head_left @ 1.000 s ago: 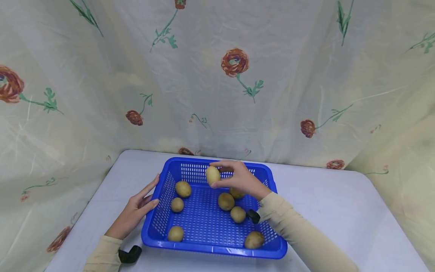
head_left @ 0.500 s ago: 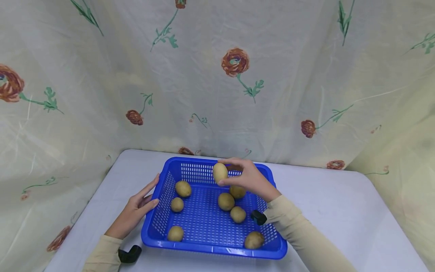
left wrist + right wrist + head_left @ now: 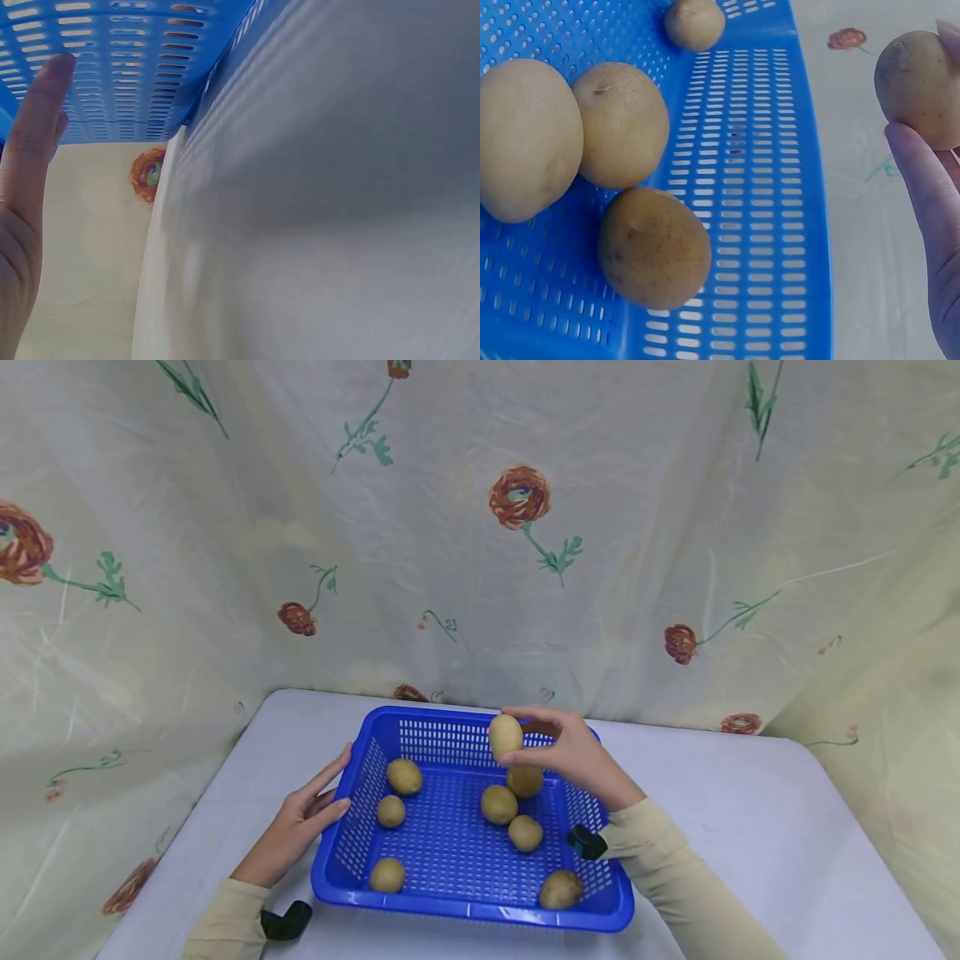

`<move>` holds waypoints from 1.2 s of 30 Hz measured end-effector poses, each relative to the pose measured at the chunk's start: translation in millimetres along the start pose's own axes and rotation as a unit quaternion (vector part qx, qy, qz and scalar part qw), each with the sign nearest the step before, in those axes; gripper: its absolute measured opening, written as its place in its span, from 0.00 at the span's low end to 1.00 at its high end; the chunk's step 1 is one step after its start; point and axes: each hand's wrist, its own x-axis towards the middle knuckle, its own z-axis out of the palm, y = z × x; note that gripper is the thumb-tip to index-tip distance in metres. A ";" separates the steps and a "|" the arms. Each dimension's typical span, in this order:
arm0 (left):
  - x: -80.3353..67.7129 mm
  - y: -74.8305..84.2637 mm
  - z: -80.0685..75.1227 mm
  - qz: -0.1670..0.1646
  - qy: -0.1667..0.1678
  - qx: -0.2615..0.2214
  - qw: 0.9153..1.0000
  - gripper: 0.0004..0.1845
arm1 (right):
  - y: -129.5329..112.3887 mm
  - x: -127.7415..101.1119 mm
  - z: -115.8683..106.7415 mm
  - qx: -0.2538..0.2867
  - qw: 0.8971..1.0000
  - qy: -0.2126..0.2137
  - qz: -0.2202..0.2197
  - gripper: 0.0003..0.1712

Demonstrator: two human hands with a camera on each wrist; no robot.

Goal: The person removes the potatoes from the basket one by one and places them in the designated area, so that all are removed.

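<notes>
Head view: right hand point(image 3: 573, 752) raised above the far rim of the blue basket point(image 3: 472, 914), fingers and thumb pinching one potato point(image 3: 506, 736) at about 12 o'clock of the basket, clear of the floor. Left hand point(image 3: 300, 822) at 9 o'clock, outside the basket, fingers straight and resting against the left wall. Six loose potatoes on the basket floor: three clustered near centre point(image 3: 499, 804), two toward 10 o'clock point(image 3: 404, 776), one at 7 o'clock point(image 3: 387, 875) and one at 5 o'clock point(image 3: 560, 888). Basket set on a white table point(image 3: 750, 827), flowered cloth point(image 3: 517, 497) hung behind at 12 o'clock. Left wrist view: straight finger point(image 3: 34, 150) laid along the slotted blue wall point(image 3: 127, 67), table surface at 3 o'clock; rest of the hand out of frame. Right wrist view: held potato point(image 3: 919, 86) at 2 o'clock, beyond the basket rim point(image 3: 810, 187), a finger point(image 3: 930, 217) curved beneath it; three potatoes point(image 3: 622, 124) on the floor at 9 o'clock, touching one another, and a fourth point(image 3: 694, 22) at 12 o'clock.
</notes>
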 end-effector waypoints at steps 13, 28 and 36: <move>-0.7 0.6 -0.2 -0.004 0.001 -0.002 1.000 0.36 | 1.4 -16.3 -24.3 -0.014 0.999 0.025 0.018 0.36; -0.7 0.0 -0.7 -0.001 0.000 0.001 1.000 0.35 | 11.0 -35.1 -49.1 -0.027 0.997 0.063 0.039 0.35; -0.4 0.3 -0.3 -0.003 -0.001 -0.001 1.000 0.35 | 13.3 -48.7 -62.6 -0.026 0.994 0.088 0.053 0.36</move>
